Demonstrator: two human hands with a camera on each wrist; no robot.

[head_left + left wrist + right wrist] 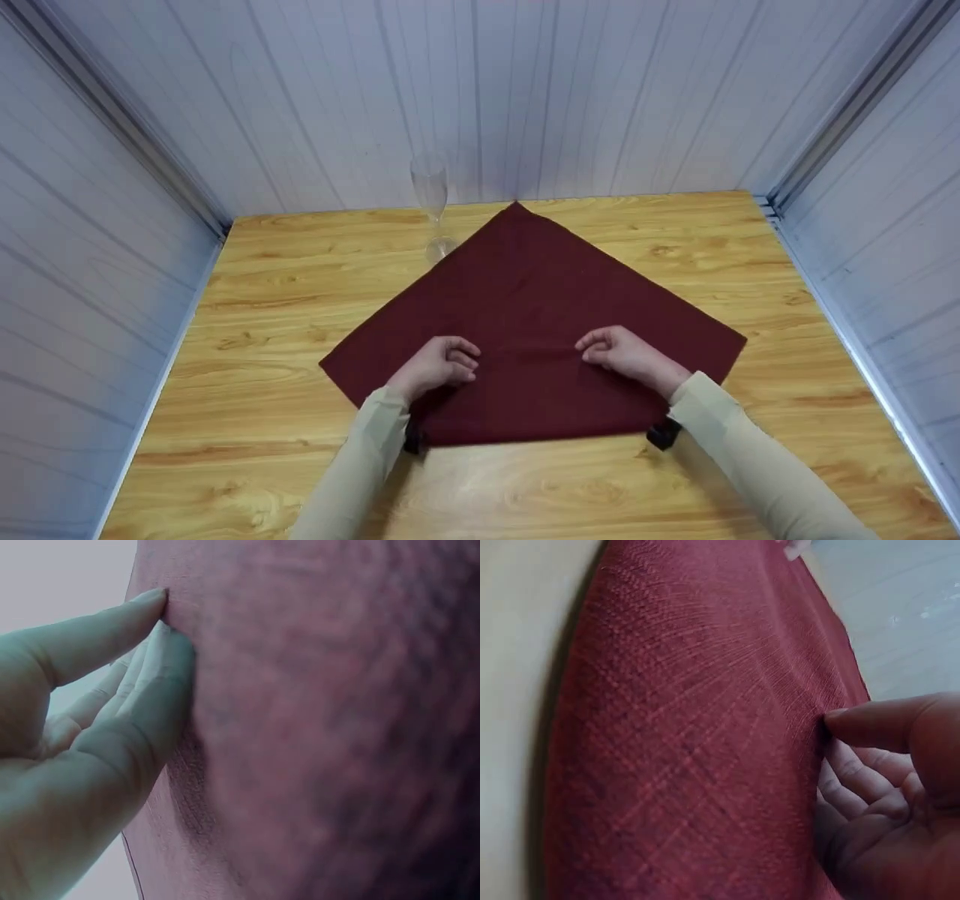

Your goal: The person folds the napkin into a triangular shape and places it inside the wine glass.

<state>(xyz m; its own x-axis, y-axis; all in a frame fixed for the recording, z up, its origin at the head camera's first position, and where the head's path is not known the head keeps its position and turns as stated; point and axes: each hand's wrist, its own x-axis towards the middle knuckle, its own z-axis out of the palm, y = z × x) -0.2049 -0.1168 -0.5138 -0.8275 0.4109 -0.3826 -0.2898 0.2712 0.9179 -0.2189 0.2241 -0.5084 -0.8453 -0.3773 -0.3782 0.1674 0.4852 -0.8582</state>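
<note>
A dark red cloth napkin (pixel 525 285) lies spread with one corner towards the back wall and a straight edge at the front. Over its left half, my left hand (pixel 439 366) has its thumb and finger tips at the fabric, pinching it. On the other side, my right hand (pixel 630 358) pinches the same cloth between thumb and finger. A shallow crease runs between the two hands in the head view. Fine pull lines fan out across the napkin (pixel 682 727) from the right fingertips in the right wrist view. The left fingertips partly hide their contact with the fabric (pixel 322 720).
A clear stemmed glass (pixel 430 191) stands upright behind the napkin's left back edge. The wood-grain table (pixel 255 337) is bounded by a pale panelled wall (pixel 337 97) at the back and panels on both sides.
</note>
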